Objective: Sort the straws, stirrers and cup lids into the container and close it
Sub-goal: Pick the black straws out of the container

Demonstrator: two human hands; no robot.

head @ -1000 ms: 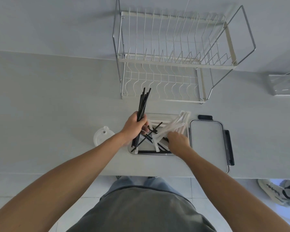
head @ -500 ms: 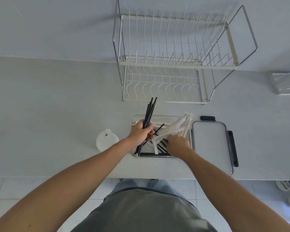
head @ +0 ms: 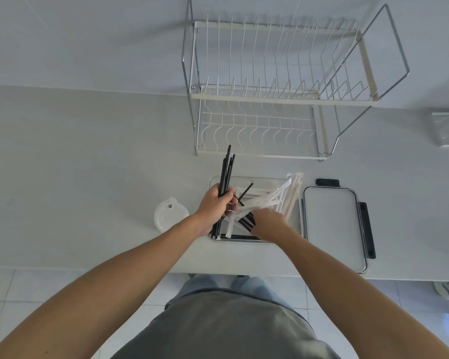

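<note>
Container: clear, rectangular, open, on desk below dish rack. Holds loose black stirrers and white wrapped straws, the latter leaning over its right rim. Left hand grips an upright bundle of black stirrers. Right hand reaches inside, fingers hidden; grasp cannot be told. Container lid just right. Cup lid left.
</note>
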